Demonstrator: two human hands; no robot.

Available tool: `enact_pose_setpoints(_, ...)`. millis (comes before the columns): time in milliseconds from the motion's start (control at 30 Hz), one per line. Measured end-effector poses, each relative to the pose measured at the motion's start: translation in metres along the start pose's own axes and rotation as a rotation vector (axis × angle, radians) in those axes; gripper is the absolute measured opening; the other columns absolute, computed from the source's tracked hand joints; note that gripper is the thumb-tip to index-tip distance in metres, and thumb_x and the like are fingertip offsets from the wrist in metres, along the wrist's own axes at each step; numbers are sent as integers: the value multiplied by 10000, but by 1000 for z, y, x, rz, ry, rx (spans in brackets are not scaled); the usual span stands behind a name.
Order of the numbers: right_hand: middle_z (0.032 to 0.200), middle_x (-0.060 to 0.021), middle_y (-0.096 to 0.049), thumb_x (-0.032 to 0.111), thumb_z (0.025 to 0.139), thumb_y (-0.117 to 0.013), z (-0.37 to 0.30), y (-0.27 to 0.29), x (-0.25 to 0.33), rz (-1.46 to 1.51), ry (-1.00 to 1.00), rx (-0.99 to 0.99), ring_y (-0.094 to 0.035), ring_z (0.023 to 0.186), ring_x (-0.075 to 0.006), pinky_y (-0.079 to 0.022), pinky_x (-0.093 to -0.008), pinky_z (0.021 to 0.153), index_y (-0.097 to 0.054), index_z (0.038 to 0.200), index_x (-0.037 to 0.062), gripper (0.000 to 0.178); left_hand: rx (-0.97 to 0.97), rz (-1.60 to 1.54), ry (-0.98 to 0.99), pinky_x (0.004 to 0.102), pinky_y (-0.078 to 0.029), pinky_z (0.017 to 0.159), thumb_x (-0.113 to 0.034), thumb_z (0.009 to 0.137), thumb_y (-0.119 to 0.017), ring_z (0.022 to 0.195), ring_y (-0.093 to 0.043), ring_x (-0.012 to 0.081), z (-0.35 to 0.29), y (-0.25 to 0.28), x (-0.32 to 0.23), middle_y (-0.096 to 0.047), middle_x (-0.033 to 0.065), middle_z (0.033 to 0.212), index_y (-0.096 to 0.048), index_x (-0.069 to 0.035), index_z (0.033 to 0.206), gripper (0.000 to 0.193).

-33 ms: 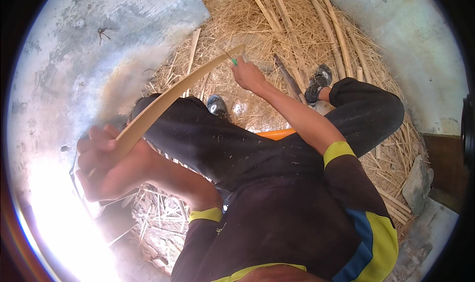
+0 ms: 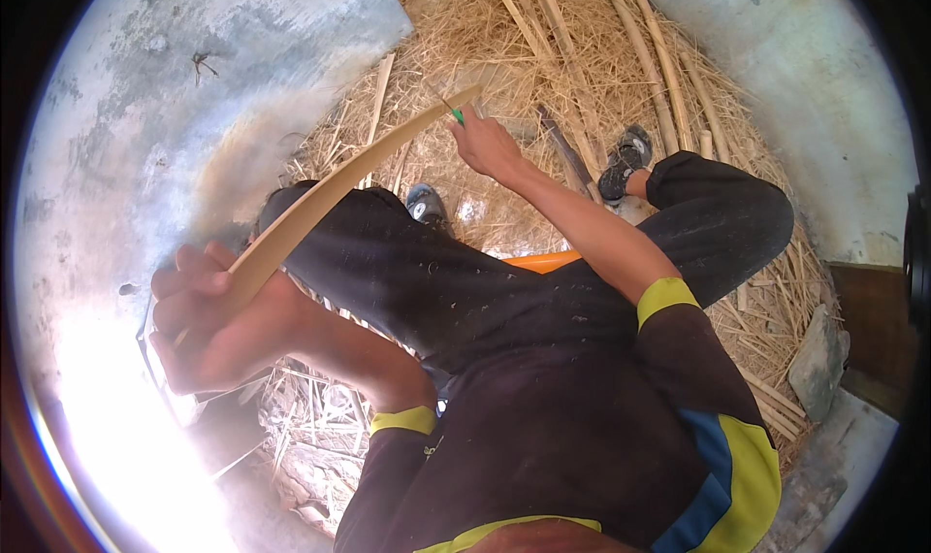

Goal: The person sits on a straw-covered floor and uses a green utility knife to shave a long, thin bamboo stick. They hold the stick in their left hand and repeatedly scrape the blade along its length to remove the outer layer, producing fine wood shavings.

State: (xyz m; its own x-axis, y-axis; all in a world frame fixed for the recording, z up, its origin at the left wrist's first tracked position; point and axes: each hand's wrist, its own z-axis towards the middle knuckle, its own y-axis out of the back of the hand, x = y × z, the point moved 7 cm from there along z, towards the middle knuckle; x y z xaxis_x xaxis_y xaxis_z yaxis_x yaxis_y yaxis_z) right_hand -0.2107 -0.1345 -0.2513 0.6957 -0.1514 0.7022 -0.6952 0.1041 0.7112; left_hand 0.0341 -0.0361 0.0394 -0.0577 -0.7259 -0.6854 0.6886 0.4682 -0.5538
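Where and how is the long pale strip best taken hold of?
Probably the lower-left end of the pale strip, coming from the left, as the left hand grips it. It is long, thin and gently bowed; its far end lies close to the green-handled tool in the right hand.

Makeshift workshop, straw-coloured shavings [image 2: 451, 24] underfoot

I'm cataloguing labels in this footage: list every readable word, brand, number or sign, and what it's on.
No readable text anywhere.
Shoe nearer the strip: pale mark, too small to read.
Dark shirt: small mark near the left sleeve, too small to read.
Bamboo strip: no lettering visible.
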Motion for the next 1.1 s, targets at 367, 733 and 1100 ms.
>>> enact_pose_setpoints(367, 726, -220, -634, 108, 865, -451, 6, -12, -40, -329, 57, -140, -649, 667, -371, -509, -457, 523, -449, 972, 28, 134, 174, -38, -12, 244, -190, 459, -346, 723, -404, 489, -300, 111, -15, -9, -5, -248, -9, 508, -238, -161, 461, 361)
enact_pose_setpoints(733, 593, -131, -504, 307, 953, -408, -68, 61, 70, 382, 167, 132, -485, 454, -222, -386, -354, 433, -458, 1032, 23, 299, 878, -374, -157, 248, -127, 384, -330, 817, -362, 413, -164, 94, -35, -15, -17, -307, 45, 482, -294, -116, 468, 415)
enact_pose_setpoints(1100, 531, -211, -520, 234, 931, -469, -132, 86, 113, 128, 363, -114, -546, 494, -399, -415, -472, 454, -466, 895, 1, 236, 1229, -497, -355, 237, -155, 330, 20, 462, -567, 363, -257, 100, -44, -22, -34, -470, 84, 544, -465, 12, 619, 187)
